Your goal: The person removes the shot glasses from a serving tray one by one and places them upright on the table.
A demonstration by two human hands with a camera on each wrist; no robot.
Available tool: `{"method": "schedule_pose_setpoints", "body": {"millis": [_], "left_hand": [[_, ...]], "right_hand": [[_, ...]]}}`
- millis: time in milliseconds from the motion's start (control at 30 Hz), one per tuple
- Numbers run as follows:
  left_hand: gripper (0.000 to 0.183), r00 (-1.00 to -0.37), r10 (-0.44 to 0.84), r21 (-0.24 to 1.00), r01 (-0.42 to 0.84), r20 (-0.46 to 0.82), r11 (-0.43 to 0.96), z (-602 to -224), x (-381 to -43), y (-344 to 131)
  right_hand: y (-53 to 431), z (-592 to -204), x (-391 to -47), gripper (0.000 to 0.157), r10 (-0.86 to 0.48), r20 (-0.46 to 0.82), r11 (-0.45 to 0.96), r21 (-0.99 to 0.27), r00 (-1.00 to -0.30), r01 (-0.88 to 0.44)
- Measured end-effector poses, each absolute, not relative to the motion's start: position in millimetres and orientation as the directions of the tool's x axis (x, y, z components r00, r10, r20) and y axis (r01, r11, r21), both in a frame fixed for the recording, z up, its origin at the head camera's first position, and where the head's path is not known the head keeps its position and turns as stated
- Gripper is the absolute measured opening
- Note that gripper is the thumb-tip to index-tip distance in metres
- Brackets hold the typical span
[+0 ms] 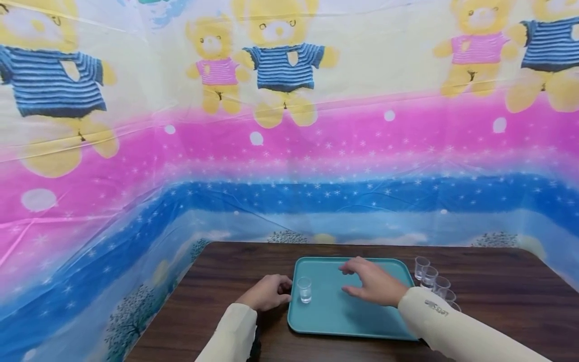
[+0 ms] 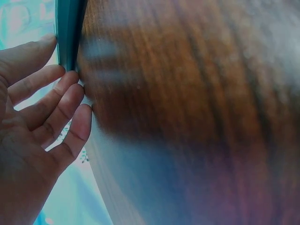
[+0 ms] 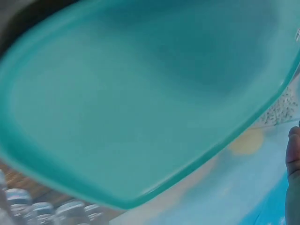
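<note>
A teal tray [image 1: 325,322] lies on the dark wooden table. One small clear shot glass [image 1: 305,290] stands upright on it near the left rim. My left hand [image 1: 268,292] is at the tray's left side; in the left wrist view the thumb and loosely bent fingers [image 2: 61,103] touch or nearly touch the rim. Over the middle of the tray hovers my right hand [image 1: 373,282], thumb and fingers spread, with nothing between them. Only part of that hand [image 3: 293,176] shows at the right wrist view's edge.
Several more clear shot glasses [image 1: 428,277] stand in a row just right of the tray, the nearer ones partly behind the right sleeve [image 1: 445,318]. A printed cloth [image 1: 289,196] with bears hangs behind and left of the table [image 1: 217,281].
</note>
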State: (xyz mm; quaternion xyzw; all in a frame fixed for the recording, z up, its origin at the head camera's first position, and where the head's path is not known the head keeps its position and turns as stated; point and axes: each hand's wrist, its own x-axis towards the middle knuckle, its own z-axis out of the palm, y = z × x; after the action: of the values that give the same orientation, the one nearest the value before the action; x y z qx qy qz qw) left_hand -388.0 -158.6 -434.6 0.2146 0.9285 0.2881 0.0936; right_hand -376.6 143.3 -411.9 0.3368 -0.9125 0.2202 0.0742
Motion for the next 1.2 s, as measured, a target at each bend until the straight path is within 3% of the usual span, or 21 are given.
{"method": "schedule_pose_setpoints", "body": {"millis": [233,433,633,933,1200], "left_hand": [[0.029,-0.89,0.454,0.566,0.357,-0.034,0.743,-436,-387,-159],[0.03,-0.879,0.477,0.538,0.398,-0.007,0.743,-436,-387,-161],[0.028,-0.87,0.493,0.552,0.401,-0.022,0.731,-435,-388,-162],[0.028,-0.872,0.49,0.564,0.392,-0.025,0.727,-432,-386,-160],[0.03,-0.879,0.477,0.559,0.39,-0.013,0.732,-435,-386,-162]], "right_hand": [[110,-411,-379,0.044,-0.63,0.245,0.634,-0.386,-0.737,-0.67],[78,-414,-379,0.041,-0.662,0.287,0.618,-0.316,-0.693,-0.72],[58,-417,-379,0.037,-0.648,0.289,0.634,-0.308,-0.705,-0.709],[53,-418,-381,0.029,-0.64,0.269,0.65,-0.309,-0.72,-0.694],[70,-410,-375,0.028,-0.663,0.213,0.616,-0.39,-0.718,-0.684]]}}
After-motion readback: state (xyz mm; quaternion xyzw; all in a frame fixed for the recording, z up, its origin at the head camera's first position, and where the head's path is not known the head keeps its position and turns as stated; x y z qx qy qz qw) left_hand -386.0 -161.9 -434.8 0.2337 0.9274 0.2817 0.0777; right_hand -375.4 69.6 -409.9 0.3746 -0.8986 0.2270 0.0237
